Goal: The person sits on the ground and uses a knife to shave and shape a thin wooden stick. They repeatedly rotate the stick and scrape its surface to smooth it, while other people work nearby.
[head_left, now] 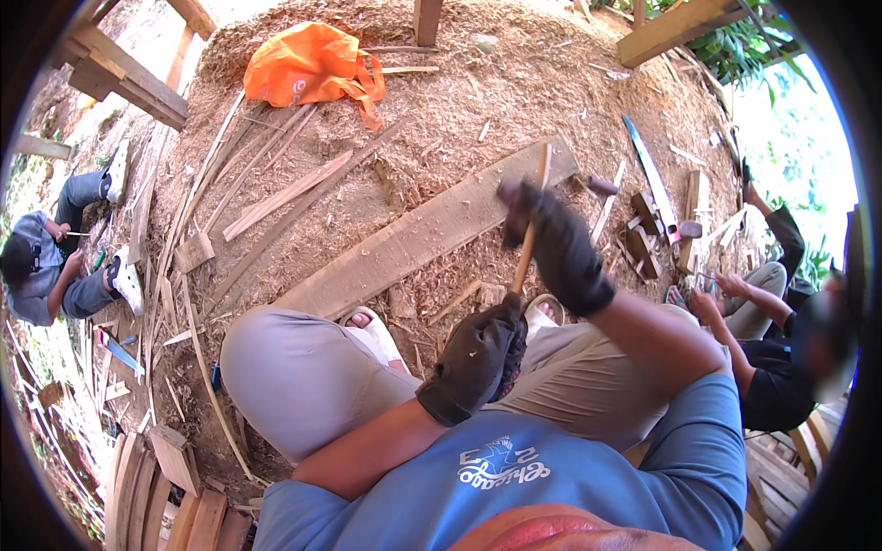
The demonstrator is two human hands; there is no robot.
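A thin, light wooden stick [525, 266] slants upward in front of my chest. My left hand [478, 358], in a black glove, is closed around its lower end near my lap. Higher up, my right hand [562, 248], also black-gloved, is curled against the stick. Motion smears its fingertips, and a small dark shape beside them cannot be told apart clearly from the glove. Beyond both hands, a wide wooden plank [404, 239] lies slantwise on the ground, its near end by my left knee.
Wood shavings cover the ground. An orange bag [308, 64] lies at the far left, near long wood strips [285, 193]. To the right are a handsaw [648, 170], a mallet [602, 185] and wooden blocks [643, 243]. One person [781, 354] sits at right, another [46, 266] at left.
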